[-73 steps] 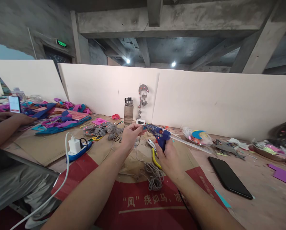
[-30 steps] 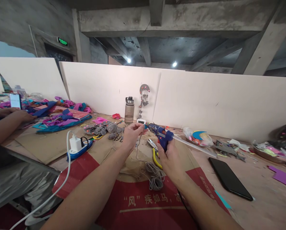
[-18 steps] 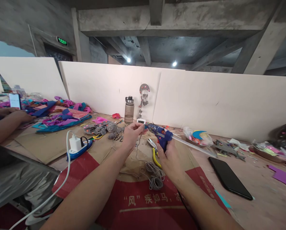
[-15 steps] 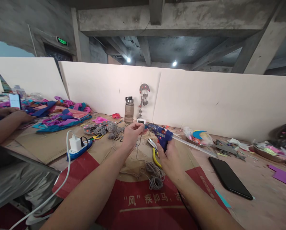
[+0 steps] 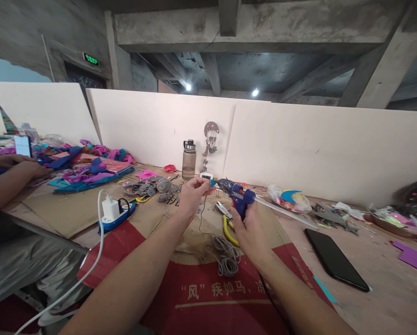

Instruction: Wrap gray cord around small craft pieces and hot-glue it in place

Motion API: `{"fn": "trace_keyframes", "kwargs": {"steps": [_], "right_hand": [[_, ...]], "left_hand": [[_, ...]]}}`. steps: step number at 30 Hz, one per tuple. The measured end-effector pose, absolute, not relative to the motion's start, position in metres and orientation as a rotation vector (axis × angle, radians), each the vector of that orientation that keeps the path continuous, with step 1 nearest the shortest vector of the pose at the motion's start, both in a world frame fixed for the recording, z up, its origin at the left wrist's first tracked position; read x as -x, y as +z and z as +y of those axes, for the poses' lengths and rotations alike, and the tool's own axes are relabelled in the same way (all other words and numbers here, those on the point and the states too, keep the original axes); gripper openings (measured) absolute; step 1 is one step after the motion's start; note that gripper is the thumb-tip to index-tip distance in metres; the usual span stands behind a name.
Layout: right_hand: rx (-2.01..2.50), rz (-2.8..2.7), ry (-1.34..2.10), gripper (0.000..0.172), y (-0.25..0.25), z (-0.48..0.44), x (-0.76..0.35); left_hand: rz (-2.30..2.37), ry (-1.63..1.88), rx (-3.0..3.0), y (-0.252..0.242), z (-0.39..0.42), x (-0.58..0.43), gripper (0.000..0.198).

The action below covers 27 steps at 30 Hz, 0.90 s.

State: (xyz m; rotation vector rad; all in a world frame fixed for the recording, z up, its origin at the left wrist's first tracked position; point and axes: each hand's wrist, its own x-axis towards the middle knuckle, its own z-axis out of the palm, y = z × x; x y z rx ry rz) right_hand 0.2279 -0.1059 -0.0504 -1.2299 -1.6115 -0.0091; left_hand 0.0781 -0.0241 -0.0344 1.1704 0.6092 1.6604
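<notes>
My right hand [image 5: 246, 230] is wrapped round the handle of a blue glue gun [image 5: 241, 197], with a long clear glue stick [image 5: 281, 210] poking out of its back. The nozzle points left at a small teal piece [image 5: 212, 183], which my left hand [image 5: 193, 195] pinches between thumb and fingertips. A grey cord [image 5: 202, 214] hangs down from those fingers toward a loose coil of grey cord [image 5: 227, 260] on the cardboard. Yellow-handled pliers [image 5: 229, 230] lie just left of my right hand.
A water bottle [image 5: 189, 160] stands at the back by the white board [image 5: 152, 125]. Left are grey felt pieces [image 5: 142, 187], a blue power strip [image 5: 119, 218] and a co-worker's arm [image 5: 11, 184]. A black phone [image 5: 336, 258] lies right.
The glue gun has drawn slightly right, away from my left fingers, so the teal piece shows more clearly. My left hand has barely moved and keeps its pinch.
</notes>
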Motion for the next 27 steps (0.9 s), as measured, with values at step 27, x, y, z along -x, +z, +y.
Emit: {"fn": "trace_keyframes", "kwargs": {"steps": [27], "right_hand": [[1.28,-1.626,-0.009,0.039,-0.0507,-0.1111,-0.2229]], "left_hand": [[0.613,1.657,-1.173,-0.0348,-0.0248,-0.0809,0.024]]}}
